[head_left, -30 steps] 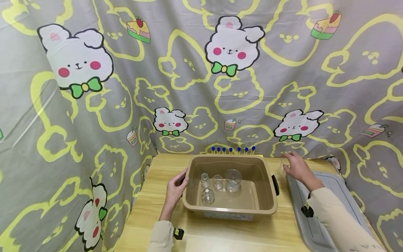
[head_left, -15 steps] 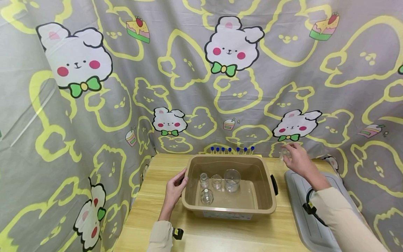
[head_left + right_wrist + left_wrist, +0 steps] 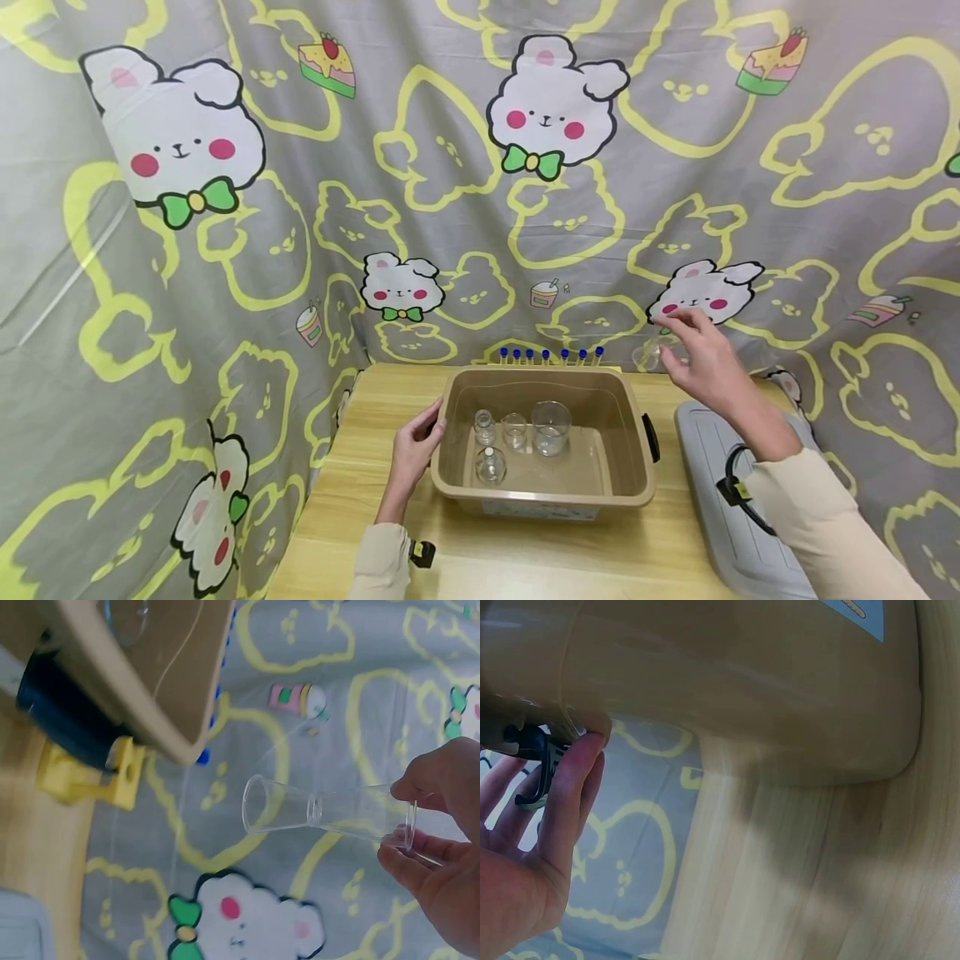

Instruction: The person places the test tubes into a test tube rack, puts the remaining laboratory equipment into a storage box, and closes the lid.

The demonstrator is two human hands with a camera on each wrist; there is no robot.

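Observation:
My right hand (image 3: 708, 367) pinches one rim of a clear hourglass-shaped double-ended cup (image 3: 352, 810), fingers and thumb on opposite sides of it. The cup is held sideways above the table's back edge, right of a brown plastic bin (image 3: 540, 499). On the bin's left side, my left hand (image 3: 416, 446) grips by the rim, its fingers around the black side handle (image 3: 544, 765) in the left wrist view. Inside the bin's left half stand a large beaker (image 3: 551, 429), a small beaker (image 3: 514, 431), a clear bottle (image 3: 484, 427) and a round flask (image 3: 491, 467) with a white top.
Behind the bin, several blue-capped tubes (image 3: 545, 356) stand in a yellow rack (image 3: 82, 787), mostly hidden in the head view. A grey lid (image 3: 701, 467) lies on the table at the right, under the right forearm. A patterned curtain (image 3: 450, 167) closes off the back and sides.
My right hand has risen and moved slightly left with the clear cup, which has swung from roughly upright to sideways. The left hand has stayed at the bin.

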